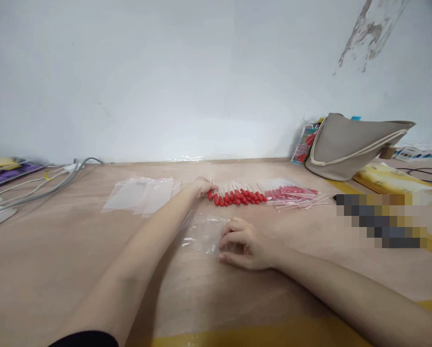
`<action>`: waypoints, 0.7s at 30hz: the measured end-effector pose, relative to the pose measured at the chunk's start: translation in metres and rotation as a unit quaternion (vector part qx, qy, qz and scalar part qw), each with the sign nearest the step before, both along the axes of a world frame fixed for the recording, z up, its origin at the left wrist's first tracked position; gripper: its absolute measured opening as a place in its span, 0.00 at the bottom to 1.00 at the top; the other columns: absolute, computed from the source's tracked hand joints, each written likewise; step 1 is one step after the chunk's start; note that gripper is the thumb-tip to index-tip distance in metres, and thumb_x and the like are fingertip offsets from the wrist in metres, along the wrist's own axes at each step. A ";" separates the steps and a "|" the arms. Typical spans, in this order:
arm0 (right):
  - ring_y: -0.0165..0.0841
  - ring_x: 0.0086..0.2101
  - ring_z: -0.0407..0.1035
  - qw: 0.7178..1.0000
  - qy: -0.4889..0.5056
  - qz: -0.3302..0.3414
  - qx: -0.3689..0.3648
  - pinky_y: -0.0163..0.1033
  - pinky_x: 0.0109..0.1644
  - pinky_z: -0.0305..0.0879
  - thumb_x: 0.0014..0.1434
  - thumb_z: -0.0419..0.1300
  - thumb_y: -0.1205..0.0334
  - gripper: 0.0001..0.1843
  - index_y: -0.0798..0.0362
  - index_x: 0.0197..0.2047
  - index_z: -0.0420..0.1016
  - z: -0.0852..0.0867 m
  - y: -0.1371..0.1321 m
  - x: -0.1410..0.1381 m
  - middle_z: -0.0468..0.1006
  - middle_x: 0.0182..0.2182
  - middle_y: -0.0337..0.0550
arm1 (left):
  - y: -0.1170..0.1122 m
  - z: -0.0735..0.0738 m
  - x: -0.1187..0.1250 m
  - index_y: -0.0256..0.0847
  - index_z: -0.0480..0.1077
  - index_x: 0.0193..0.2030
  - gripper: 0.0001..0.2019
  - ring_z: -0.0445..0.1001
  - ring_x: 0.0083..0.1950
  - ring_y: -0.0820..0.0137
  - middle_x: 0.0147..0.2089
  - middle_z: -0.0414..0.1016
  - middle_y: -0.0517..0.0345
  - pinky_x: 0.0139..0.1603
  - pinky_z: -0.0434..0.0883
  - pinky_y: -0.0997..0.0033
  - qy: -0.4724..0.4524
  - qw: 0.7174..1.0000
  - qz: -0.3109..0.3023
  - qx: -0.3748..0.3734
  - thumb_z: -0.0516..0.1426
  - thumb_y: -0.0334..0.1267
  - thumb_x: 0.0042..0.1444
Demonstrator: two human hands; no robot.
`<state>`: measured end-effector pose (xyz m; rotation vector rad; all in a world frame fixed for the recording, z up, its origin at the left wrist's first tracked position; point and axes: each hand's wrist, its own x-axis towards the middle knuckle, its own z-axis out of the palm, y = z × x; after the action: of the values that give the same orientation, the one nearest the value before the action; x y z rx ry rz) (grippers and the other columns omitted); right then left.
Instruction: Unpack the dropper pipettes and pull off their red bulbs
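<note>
Sticks with red tips (239,196) lie rowed just beyond a clear bag (200,235). Beyond it too, the left hand (202,186) touches them, grip unclear; the right hand (241,245), thumb and fingers apart, touches it. Careless pinching could scatter neighbours.

No text, brand or number is legible; markings on the glossy multicoloured plastic packet (304,142) and yellow patterned soft packet (389,179) are indistinct.
</note>
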<state>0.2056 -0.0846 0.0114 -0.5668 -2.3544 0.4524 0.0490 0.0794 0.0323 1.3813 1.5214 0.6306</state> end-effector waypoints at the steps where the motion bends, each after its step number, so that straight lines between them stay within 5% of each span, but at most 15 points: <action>1: 0.31 0.34 0.64 1.000 0.001 -0.002 0.002 0.38 0.40 0.62 0.53 0.60 0.58 0.08 0.53 0.33 0.74 -0.001 0.001 0.000 0.72 0.32 0.45 | 0.001 -0.001 0.001 0.35 0.65 0.18 0.14 0.64 0.16 0.75 0.11 0.61 0.62 0.22 0.62 0.75 0.028 1.000 0.002 0.013 0.64 0.38 0.44; 10: 0.31 0.34 0.64 0.998 -0.023 -0.023 0.045 0.39 0.40 0.61 0.53 0.59 0.58 0.08 0.53 0.33 0.74 -0.005 0.007 0.004 0.73 0.32 0.44 | -0.001 0.004 -0.009 0.36 0.69 0.22 0.11 0.69 0.21 0.70 0.13 0.65 0.59 0.25 0.64 0.75 0.227 0.971 0.013 0.078 0.62 0.41 0.43; 14: 0.31 0.36 0.65 0.998 -0.031 -0.033 0.045 0.40 0.42 0.61 0.53 0.59 0.61 0.06 0.53 0.34 0.74 -0.009 0.009 0.005 0.72 0.33 0.44 | -0.006 0.004 -0.011 0.35 0.70 0.24 0.06 0.71 0.22 0.70 0.15 0.68 0.57 0.26 0.66 0.75 0.242 0.967 0.002 0.073 0.62 0.35 0.42; 21: 0.31 0.35 0.65 0.999 -0.027 -0.024 0.021 0.38 0.40 0.62 0.53 0.58 0.63 0.06 0.55 0.33 0.74 -0.012 0.010 0.005 0.72 0.33 0.46 | -0.017 0.009 -0.004 0.33 0.68 0.22 0.13 0.70 0.19 0.72 0.17 0.69 0.55 0.24 0.69 0.76 0.201 0.977 -0.047 0.044 0.60 0.42 0.47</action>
<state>0.2107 -0.0746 -0.0003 -0.6214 -2.3901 0.3694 0.0449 0.0629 0.0415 1.7137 1.7447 0.3763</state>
